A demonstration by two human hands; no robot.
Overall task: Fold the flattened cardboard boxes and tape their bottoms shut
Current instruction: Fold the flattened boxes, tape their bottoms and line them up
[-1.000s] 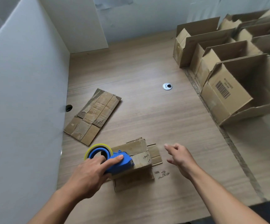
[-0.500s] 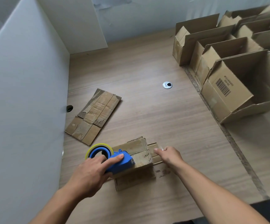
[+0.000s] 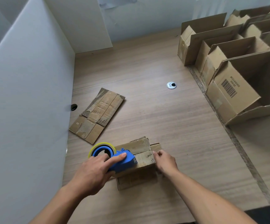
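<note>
While your left hand [image 3: 92, 173] clamps the tape dispenser [image 3: 119, 159] onto the small box [image 3: 140, 159] before you and your right hand [image 3: 165, 162] curls fingers over its edge, taping seems underway; one flattened box [image 3: 97, 115] waits beyond, and folded boxes [image 3: 233, 94] stand at right.

Blue tape dispenser [image 3: 123, 160], yellowish tape roll [image 3: 102, 145]. Brown folded box [image 3: 137, 147]; brown flattened box [image 3: 97, 115] with ribbed stripes. Black barcode [image 3: 228, 88] on open box [image 3: 220, 103]. Pale wood-grain table [image 3: 147, 70].

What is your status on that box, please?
Left hand grips tape gun on box. Right hand holds box's right end. Nothing in the way.
</note>
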